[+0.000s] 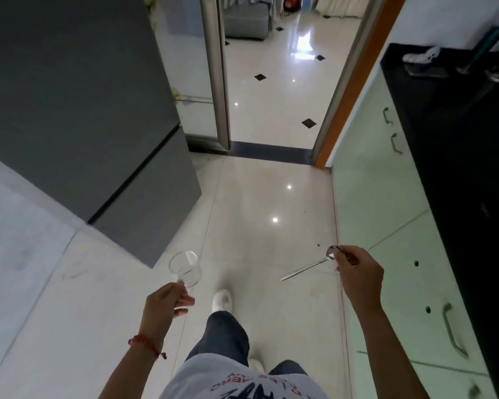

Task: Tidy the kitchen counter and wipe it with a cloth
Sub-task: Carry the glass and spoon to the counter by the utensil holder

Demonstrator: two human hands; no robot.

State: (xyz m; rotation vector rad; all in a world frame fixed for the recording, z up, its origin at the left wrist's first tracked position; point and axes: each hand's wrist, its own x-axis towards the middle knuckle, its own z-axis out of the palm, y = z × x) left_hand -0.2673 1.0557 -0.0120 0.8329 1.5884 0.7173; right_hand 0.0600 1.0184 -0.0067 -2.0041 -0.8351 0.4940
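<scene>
Two hands — glass [185, 267], spoon [314, 264] — between fridge [84, 110] and counter [458, 154].

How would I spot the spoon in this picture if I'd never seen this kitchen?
Start at the black counter running down the right side, then drop to the pale green cabinet doors below it. Just left of them, the right hand holds a thin silver spoon by its bowl, handle pointing left. The left hand carries a clear glass instead.

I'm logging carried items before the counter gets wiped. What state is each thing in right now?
Glass cup: empty, held tilted in the left hand.
Spoon: gripped at its bowl end by the right hand, handle pointing away.
Cabinet doors: shut.
Doorway: open.
Black counter: a few items at its far end.
</scene>
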